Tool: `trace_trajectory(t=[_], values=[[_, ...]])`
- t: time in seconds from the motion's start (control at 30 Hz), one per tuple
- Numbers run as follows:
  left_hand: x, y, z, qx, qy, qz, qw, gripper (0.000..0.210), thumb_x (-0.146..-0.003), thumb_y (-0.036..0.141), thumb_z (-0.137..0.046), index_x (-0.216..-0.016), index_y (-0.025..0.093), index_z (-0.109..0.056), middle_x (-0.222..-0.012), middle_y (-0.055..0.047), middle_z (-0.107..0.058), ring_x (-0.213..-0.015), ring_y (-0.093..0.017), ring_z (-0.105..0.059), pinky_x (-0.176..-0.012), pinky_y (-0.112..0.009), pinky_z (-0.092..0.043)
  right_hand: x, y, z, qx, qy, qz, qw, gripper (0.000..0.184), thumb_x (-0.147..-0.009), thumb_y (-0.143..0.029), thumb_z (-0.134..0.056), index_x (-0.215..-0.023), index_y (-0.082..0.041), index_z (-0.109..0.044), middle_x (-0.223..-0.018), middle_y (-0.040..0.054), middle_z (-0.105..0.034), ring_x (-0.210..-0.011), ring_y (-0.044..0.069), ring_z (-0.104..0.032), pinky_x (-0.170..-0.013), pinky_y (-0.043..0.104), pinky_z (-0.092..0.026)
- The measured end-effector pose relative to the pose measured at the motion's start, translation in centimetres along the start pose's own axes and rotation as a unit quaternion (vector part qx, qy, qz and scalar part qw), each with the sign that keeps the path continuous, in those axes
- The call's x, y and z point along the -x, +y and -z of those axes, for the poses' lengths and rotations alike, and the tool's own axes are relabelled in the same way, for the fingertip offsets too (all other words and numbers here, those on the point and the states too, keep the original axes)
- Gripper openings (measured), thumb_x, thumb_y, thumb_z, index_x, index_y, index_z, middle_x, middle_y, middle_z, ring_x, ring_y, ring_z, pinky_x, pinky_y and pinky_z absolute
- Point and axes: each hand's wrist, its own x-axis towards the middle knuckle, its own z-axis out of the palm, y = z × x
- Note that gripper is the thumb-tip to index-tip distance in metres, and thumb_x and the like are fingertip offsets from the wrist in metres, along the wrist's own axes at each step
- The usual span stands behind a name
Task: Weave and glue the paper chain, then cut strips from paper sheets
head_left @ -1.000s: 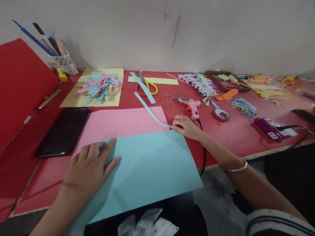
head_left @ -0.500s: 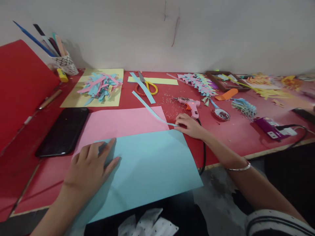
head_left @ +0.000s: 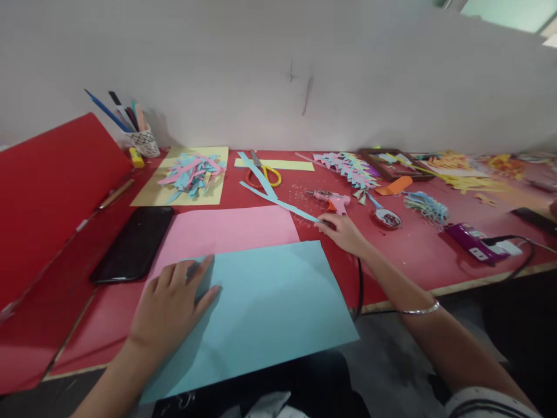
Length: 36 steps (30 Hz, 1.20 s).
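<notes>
My left hand lies flat on the left part of a light blue paper sheet, fingers stretched out. The sheet overlaps a pink sheet and hangs past the table's front edge. My right hand pinches one end of a narrow blue paper strip just beyond the blue sheet. The strip's far end reaches toward the scissors with yellow and red handles, and a second blue strip lies across them. Behind my right hand lies a pink glue gun.
A black phone lies left. Cut paper pieces are heaped on a yellow sheet. A pen cup stands against the wall. Rightward are a spoon, a purple power strip with a cord, and a wooden frame.
The strip in my right hand has shifted left and away from me and now lies straighter, near the second strip. The view has tilted up. My left hand keeps its place on the sheet.
</notes>
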Motion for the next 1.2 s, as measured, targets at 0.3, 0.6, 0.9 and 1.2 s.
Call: trace_trajectory(t=[0.3,0.6,0.9,1.2], values=[[-0.8,0.1,0.0,0.003,0.040,-0.010,0.999,0.045,-0.085,0.040,-0.035,-0.118,0.015,-0.055,-0.097,-0.014,-0.058,-0.088,-0.027,-0.053,-0.067,-0.037,-0.045,-1.5,-6.3,3.1,0.024,-0.026,0.057,0.998,0.025,-0.084,-0.025,-0.040,-0.067,-0.018,-0.057,-0.054,-0.0027,-0.056,-0.049,0.008,-0.047,-0.052,0.021,-0.033],[-0.5,-0.1,-0.9,0.035,0.118,-0.002,0.992,0.043,-0.087,0.037,-0.031,-0.114,0.017,-0.058,-0.095,-0.012,-0.059,-0.085,-0.024,-0.055,-0.069,-0.035,-0.046,-6.6,-10.0,5.6,-0.150,0.114,0.066,0.980,0.021,-0.083,-0.029,-0.049,-0.069,-0.016,-0.058,-0.049,-0.0047,-0.053,-0.040,0.005,-0.044,-0.044,0.018,-0.035],[-0.5,0.2,-1.0,0.059,0.098,0.032,0.993,0.038,-0.083,0.034,-0.040,-0.114,0.021,-0.059,-0.097,-0.010,-0.060,-0.088,-0.023,-0.055,-0.072,-0.035,-0.046,-15.2,-8.6,3.3,-0.330,0.157,-0.025,0.930,0.020,-0.081,-0.035,-0.055,-0.075,-0.017,-0.062,-0.056,-0.0024,-0.059,-0.045,0.003,-0.048,-0.048,0.016,-0.041],[-0.5,0.3,-1.1,0.094,0.078,0.045,0.992,0.039,-0.083,0.034,-0.040,-0.116,0.022,-0.057,-0.099,-0.010,-0.059,-0.092,-0.024,-0.054,-0.075,-0.038,-0.046,-22.2,-8.7,2.8,-0.292,0.237,0.080,0.923,0.033,-0.087,-0.036,-0.041,-0.116,-0.024,-0.052,-0.122,0.0030,-0.055,-0.115,0.015,-0.048,-0.086,0.027,-0.042]])
